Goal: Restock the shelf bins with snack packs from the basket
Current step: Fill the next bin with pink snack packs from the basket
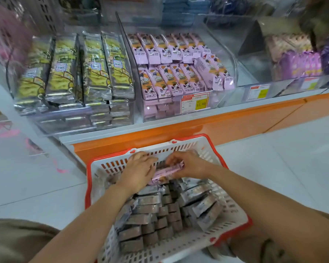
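Observation:
A white basket with a red rim (180, 249) stands on the floor below the shelf, filled with several grey-purple snack packs (150, 211). Both hands reach into its far end. My right hand (188, 164) pinches one end of a pink snack pack (166, 171) that lies across the top of the pile. My left hand (139, 168) covers the pack's other end, fingers bent over it. On the shelf above, a clear bin (224, 97) holds rows of matching pink packs (179, 69).
Left of the pink bin, a clear bin holds silver-and-yellow packs (74, 73). An empty clear bin section (254, 69) and purple packs (300, 63) lie to the right. An orange shelf base (217, 124) runs behind the basket. My knees flank the basket on the pale floor.

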